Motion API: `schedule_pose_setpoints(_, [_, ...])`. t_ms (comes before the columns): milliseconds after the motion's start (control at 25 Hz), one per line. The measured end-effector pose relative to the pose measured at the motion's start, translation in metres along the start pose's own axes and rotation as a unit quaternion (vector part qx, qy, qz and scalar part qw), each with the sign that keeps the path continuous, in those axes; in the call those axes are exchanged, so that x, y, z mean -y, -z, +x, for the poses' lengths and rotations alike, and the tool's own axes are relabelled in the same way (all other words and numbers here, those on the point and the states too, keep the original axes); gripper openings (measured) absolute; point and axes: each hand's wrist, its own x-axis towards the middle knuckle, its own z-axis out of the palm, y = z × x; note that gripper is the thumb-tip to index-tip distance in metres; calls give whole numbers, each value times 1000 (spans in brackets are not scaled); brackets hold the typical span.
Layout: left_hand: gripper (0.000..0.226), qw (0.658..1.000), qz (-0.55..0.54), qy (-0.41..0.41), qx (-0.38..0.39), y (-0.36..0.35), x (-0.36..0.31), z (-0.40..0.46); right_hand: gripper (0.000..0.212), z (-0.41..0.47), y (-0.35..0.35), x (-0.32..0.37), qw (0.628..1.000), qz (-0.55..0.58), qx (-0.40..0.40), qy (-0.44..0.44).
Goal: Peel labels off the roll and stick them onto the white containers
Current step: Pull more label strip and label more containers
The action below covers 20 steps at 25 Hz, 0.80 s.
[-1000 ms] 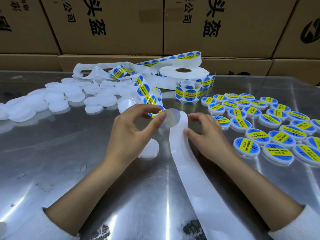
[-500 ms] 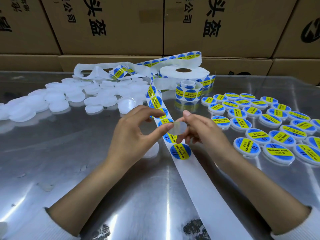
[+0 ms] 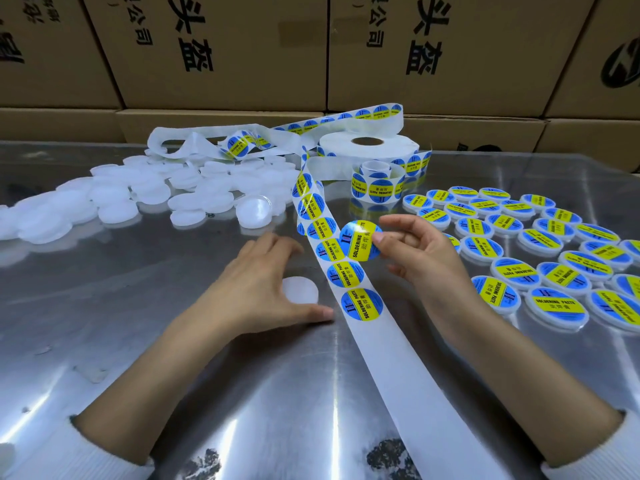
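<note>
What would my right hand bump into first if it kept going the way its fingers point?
Probably the white backing strip carrying round blue-and-yellow labels; the right hand, pinching a peeled label, points left toward it. Height above it is unclear.

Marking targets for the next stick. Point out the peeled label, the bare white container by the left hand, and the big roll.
peeled label (image 3: 360, 240), head view, on its yellow band.
bare white container (image 3: 300, 289), head view, middle of its top.
big roll (image 3: 369, 152), head view, its white side wall.
</note>
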Motion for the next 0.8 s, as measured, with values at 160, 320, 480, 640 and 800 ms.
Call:
schedule_pose_setpoints(160, [60, 999, 3, 30, 33, 10, 16, 3, 15, 2, 2, -1, 999, 18, 0, -29])
schedule_pose_setpoints(320, [55, 994, -75, -36, -76, 6, 15, 5, 16, 3, 1, -5, 997, 8, 44, -66])
schedule_pose_setpoints(480, [70, 972, -134, -146, -127, -2, 3, 3, 13, 3, 0, -6, 992, 47, 81, -87])
schedule_pose_setpoints(640, [74, 956, -161, -182, -165, -8, -8, 2, 27, 0, 1, -3, 980, 86, 137, -112])
schedule_pose_setpoints(800, [80, 946, -191, -190, -181, -10, -16, 0, 23, 1, 1, -4, 973, 80, 151, -155])
